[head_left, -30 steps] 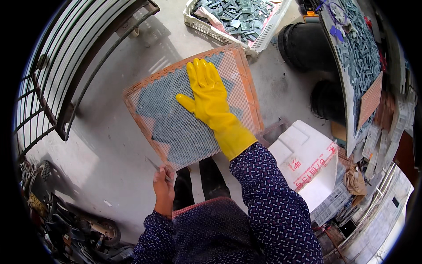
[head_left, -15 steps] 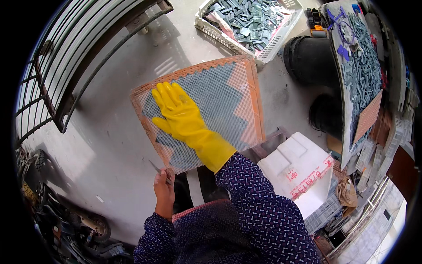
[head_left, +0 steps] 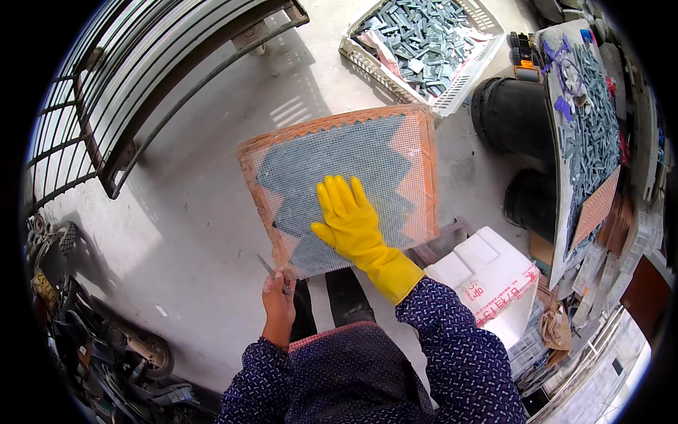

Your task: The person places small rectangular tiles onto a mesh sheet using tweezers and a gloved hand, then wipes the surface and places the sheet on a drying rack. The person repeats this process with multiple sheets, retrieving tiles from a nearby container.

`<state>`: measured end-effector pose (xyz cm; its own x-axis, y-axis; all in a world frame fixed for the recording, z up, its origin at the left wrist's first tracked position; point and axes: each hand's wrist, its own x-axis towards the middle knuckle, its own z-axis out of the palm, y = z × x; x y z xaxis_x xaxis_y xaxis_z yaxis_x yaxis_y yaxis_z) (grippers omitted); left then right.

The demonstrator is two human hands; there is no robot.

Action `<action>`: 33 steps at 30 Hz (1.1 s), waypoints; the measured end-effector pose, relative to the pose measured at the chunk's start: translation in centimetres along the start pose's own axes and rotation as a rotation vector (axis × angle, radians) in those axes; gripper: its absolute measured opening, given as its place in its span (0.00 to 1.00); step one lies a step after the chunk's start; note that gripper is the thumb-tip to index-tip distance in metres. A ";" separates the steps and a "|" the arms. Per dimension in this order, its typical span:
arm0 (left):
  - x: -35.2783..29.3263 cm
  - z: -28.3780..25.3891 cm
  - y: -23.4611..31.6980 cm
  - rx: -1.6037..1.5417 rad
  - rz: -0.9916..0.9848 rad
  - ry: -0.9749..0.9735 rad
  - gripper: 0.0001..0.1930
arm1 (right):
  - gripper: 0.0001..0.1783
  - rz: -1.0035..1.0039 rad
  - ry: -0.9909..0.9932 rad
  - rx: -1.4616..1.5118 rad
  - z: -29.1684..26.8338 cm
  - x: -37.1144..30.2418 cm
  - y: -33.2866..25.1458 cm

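Right hand (head_left: pixel 353 226): yellow rubber glove, fingers extended, palm down on the lower centre of the panel, grasping nothing.
Left hand (head_left: pixel 277 300): bare, closed round a slim metal blade (head_left: pixel 266 266) at the panel's lower-left corner; whether it also pinches the mesh cannot be told.
Work: white mesh sheet (head_left: pixel 388 152) over zigzag-edged grey mosaic, on an orange tray (head_left: pixel 428 169), centre of frame.
Handling, in judgement: flat palm, even pressure, overlapping passes out to the edges; fingertips kept from digging in, lest pieces shift; blade point angled away from mesh and glove.
Surface: the tray lies near level over the legs; its support is mostly hidden.
Room: pale concrete floor (head_left: pixel 198 233), sunlit in patches. Upper left, dark barred metal frame. Upper centre, white plastic crate (head_left: pixel 381 76) of grey tile chips (head_left: pixel 424 42). Right, board heaped with similar chips, two black buckets beside it. Lower right, white foam box (head_left: pixel 484 272). Lower left, motorcycle (head_left: pixel 152 360), partly lost in shadow.
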<state>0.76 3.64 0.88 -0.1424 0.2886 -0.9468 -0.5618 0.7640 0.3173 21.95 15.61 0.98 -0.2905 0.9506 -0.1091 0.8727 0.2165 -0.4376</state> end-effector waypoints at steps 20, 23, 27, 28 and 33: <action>2.0 -4.5 0.4 -0.105 -0.090 -0.374 0.14 | 0.38 0.227 0.120 -0.062 6.5 -1.2 -9.6; 1.2 -3.7 0.9 -0.095 -0.141 -0.449 0.16 | 0.35 0.141 0.150 0.072 7.1 2.4 -13.0; 0.5 -3.5 2.6 -0.174 -0.161 -0.406 0.10 | 0.33 -0.025 0.321 0.252 6.5 4.8 -12.4; 0.9 -4.2 2.7 -0.191 -0.127 -0.410 0.10 | 0.33 -0.040 0.363 0.217 5.7 4.9 -10.9; 3.1 -4.9 5.1 0.023 -0.049 -0.324 0.11 | 0.31 0.313 0.189 -0.136 2.0 -1.6 -3.7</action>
<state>-6.58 5.63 -0.67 0.1534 0.4168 -0.8960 -0.5426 0.7933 0.2761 18.37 12.88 1.05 0.0646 0.9968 -0.0471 0.9554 -0.0754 -0.2854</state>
